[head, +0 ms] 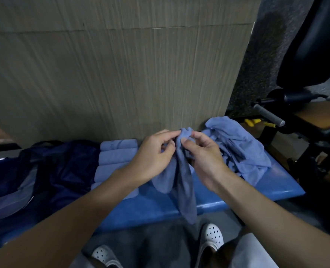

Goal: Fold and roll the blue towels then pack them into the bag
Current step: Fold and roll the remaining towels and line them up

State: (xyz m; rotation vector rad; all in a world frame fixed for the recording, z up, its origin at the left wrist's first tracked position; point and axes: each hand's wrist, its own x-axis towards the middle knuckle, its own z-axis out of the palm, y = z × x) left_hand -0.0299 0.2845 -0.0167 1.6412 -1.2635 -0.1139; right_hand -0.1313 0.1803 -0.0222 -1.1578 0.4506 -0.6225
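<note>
A blue towel (183,182) hangs bunched above the blue bench (237,192), its lower end past the bench's front edge. My left hand (154,157) and my right hand (204,157) both pinch its top edge, close together. Several rolled blue towels (117,155) lie stacked in a row on the bench just left of my left hand. A heap of unfolded blue towels (237,146) lies at the right end of the bench. The dark blue bag (50,169) lies slumped at the left, its opening hard to make out.
A wood-grain wall panel (121,74) stands right behind the bench. Black gym equipment with a grey grip (270,116) and a brown padded seat (319,117) is at the right. My feet in white perforated shoes (211,236) are below the bench.
</note>
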